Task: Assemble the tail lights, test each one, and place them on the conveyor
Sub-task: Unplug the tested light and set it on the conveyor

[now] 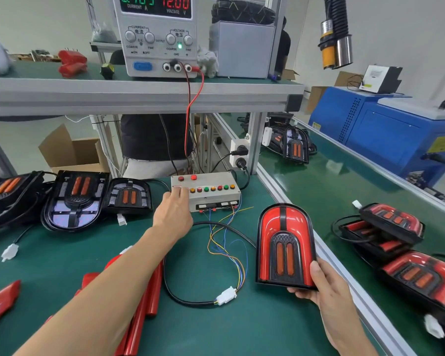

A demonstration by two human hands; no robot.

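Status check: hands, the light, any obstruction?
Left hand on test box buttons. Right hand grips tail light, plugged in. Nothing blocking.

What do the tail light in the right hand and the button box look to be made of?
Tail light: glossy red plastic lens, judging by the glare streaks, with a matte black textured centre and black rim, probably plastic too. The right hand grips its lower edge. Button box: pale grey painted sheet metal or hard plastic, flat and dull; hard to tell which.

Both forearms are bare to the frame's edge, and the left hand (174,210) and right hand (324,285) are ungloved.
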